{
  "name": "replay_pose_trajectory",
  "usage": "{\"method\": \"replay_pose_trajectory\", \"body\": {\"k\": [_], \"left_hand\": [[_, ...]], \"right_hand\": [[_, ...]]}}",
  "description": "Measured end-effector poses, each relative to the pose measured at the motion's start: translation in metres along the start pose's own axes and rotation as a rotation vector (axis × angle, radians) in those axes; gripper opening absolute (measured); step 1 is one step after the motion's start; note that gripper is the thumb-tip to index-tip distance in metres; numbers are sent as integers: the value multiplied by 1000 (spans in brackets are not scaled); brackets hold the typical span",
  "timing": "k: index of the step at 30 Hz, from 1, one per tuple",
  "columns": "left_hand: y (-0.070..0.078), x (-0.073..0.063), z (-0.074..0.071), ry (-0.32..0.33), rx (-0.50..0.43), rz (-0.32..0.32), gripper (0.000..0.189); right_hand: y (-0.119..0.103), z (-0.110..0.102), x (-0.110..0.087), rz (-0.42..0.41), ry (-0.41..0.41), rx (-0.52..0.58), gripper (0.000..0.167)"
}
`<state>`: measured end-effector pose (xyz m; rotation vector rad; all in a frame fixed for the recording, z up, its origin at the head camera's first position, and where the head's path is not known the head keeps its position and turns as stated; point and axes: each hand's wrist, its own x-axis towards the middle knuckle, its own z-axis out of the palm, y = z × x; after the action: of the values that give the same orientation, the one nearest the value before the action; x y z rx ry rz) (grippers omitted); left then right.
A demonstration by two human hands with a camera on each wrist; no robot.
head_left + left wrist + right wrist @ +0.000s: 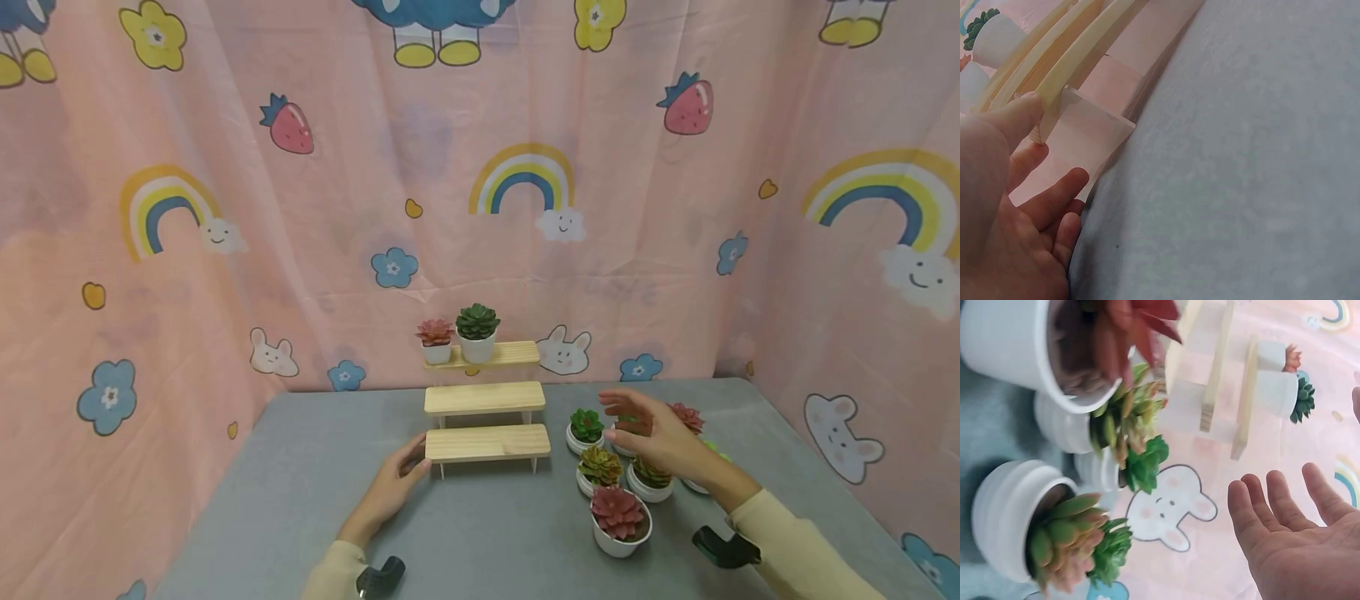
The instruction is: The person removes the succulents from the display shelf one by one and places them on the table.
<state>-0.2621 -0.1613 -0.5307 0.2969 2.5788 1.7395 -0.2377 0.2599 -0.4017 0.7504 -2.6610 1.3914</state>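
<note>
A three-tier wooden display stand (487, 442) with clear supports stands mid-table. My left hand (393, 486) pinches the left end of its lowest board (1079, 62), thumb above and index finger beneath; the other fingers lie beside the clear support (1094, 125). On the top board sit a small pink succulent (435, 335) and a larger dark green succulent (477, 325), both in white pots. My right hand (656, 433) hovers over a group of potted succulents to the stand's right, holding nothing, with fingers loosely bent. It partly hides some of them.
Nearest in that group is a red succulent (618, 515) in a white pot. Behind it are a yellow-green succulent (600, 467) and a bright green succulent (587, 427). A pink patterned curtain (337, 208) hangs behind the grey table (300, 467).
</note>
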Motion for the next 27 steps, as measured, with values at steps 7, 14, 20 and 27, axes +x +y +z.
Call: {"method": "replay_pose_trajectory", "body": {"k": [7, 14, 20, 27], "left_hand": [[0, -1, 0, 11, 5, -10, 58], [-1, 0, 0, 6, 8, -6, 60], [-2, -1, 0, 0, 6, -3, 59], [-1, 1, 1, 5, 14, 16, 59]], "right_hand": [[-8, 7, 18, -15, -42, 82, 55], [-8, 16, 34, -9, -42, 110, 54], [-13, 21, 49, -11, -49, 119, 56], [-19, 27, 67, -14, -50, 120, 55]]}}
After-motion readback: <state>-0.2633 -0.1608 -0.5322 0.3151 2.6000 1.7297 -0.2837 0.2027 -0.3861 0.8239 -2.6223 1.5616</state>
